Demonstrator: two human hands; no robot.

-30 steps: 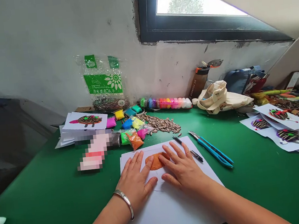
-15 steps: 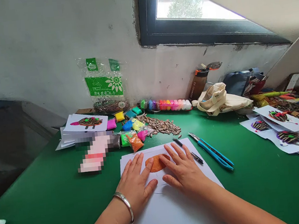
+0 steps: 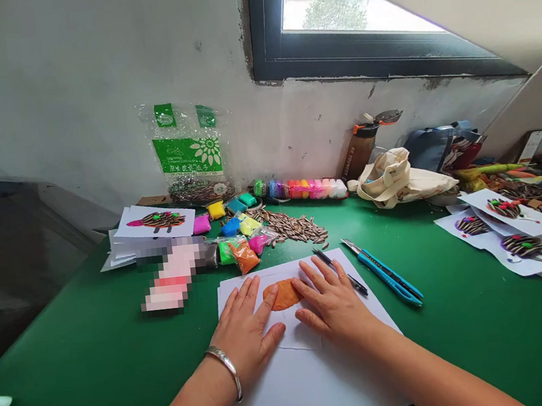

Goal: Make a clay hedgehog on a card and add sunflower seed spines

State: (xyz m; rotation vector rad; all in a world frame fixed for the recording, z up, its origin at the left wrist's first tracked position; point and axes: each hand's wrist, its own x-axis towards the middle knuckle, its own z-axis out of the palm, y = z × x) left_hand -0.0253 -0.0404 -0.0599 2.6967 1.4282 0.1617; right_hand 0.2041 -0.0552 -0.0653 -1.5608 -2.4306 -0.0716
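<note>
My left hand (image 3: 245, 328) lies flat on a sheet of white paper (image 3: 309, 380), fingers spread, with a silver bracelet on the wrist. My right hand (image 3: 332, 303) also rests flat and open on the paper. Between the two sets of fingertips sits a flattened patch of orange clay (image 3: 283, 294), and both index fingers touch its edges. A black pen (image 3: 340, 270) lies just right of my right hand.
A blue utility knife (image 3: 385, 273) lies on the green table (image 3: 74, 353). Sunflower seeds (image 3: 292, 224) and small clay packets (image 3: 241, 232) sit behind the paper. Finished seed pictures (image 3: 511, 229) lie at right, a paper stack (image 3: 152, 225) at left, a cloth bag (image 3: 397, 177) and bottle (image 3: 360, 145) by the wall.
Both hands stay flat on the paper; the fingers have shifted slightly around the orange clay. The view moved a little.
</note>
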